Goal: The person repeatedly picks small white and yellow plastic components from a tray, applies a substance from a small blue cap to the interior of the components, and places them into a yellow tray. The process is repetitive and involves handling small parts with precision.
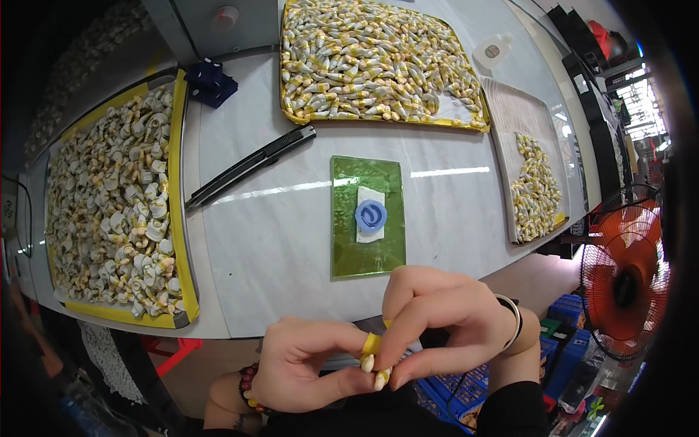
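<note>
Close together at the table's near edge, both my hands pinch tiny cream-and-yellow parts. My left hand (306, 360) has thumb and forefinger closed on a small part with a cream tip (368, 361) and a yellow bit. The fingers of my right hand (451, 320) are closed on a second small part (381, 379), just beside the first. Fingers cover much of both, so their kind is unclear. Beyond the hands lies a green glossy plate (364, 258). On it a blue round putty-like piece (371, 216) sits over a white pad (370, 236).
Yellow-edged trays of many small parts stand at left (191, 288) and back (291, 120). A lined tray (510, 109), partly filled, is at right. A black utility knife (255, 162), dark cloth (210, 81) and white bottle (494, 51) lie around. An orange fan (625, 284) stands right.
</note>
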Demonstrator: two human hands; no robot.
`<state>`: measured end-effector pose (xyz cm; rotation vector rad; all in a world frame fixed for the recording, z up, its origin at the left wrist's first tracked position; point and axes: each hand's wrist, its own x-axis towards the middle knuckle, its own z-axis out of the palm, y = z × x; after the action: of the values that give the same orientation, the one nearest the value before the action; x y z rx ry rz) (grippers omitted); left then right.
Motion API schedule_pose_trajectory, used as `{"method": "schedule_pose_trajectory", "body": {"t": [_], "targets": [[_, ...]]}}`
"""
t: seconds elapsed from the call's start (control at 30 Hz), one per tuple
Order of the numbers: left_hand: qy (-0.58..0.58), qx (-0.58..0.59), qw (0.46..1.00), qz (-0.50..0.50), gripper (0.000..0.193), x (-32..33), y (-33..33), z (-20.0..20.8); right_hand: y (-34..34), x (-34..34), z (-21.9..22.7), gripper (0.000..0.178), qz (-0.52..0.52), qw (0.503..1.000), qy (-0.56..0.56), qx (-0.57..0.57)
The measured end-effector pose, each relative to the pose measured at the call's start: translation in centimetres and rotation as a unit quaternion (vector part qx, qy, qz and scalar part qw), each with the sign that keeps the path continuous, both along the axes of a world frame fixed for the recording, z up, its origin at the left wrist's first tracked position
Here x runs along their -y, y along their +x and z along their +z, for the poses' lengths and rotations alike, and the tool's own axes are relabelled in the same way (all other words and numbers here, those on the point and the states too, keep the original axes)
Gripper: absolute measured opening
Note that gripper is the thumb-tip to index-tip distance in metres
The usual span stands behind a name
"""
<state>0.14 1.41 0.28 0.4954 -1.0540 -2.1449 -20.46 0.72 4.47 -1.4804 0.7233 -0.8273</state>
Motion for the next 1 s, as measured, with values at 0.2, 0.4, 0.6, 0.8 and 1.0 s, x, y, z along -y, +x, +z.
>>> {"method": "schedule_pose_trajectory", "body": {"t": [0.2, 0.4, 0.6, 0.8, 1.0], "targets": [[-0.038, 0.048, 0.998, 0.017, 0.025, -0.13, 0.19, 0.02, -0.24, -0.15, 0.1, 0.016, -0.004, 1.0, -0.01, -0.017], [-0.031, 0.043, 0.99, 0.134, 0.025, -0.89, -0.6, 0.8, -0.25, -0.27, 0.15, 0.014, 0.007, 1.0, -0.012, -0.013], [-0.056, 0.023, 0.993, 0.097, 0.026, -0.39, -0.39, 0.38, -0.23, -0.4, -0.07, 0.014, -0.001, 0.999, -0.028, -0.015], [-0.108, 0.023, 0.99, 0.089, 0.022, -0.18, -0.32, 0.02, -0.14, -0.27, 0.07, 0.013, 0.02, 0.996, -0.083, -0.027], [-0.065, 0.006, 0.994, 0.088, 0.02, -0.36, -0.28, -0.13, 0.12, -0.44, 0.13, 0.015, 0.006, 0.993, -0.103, -0.057]]}}
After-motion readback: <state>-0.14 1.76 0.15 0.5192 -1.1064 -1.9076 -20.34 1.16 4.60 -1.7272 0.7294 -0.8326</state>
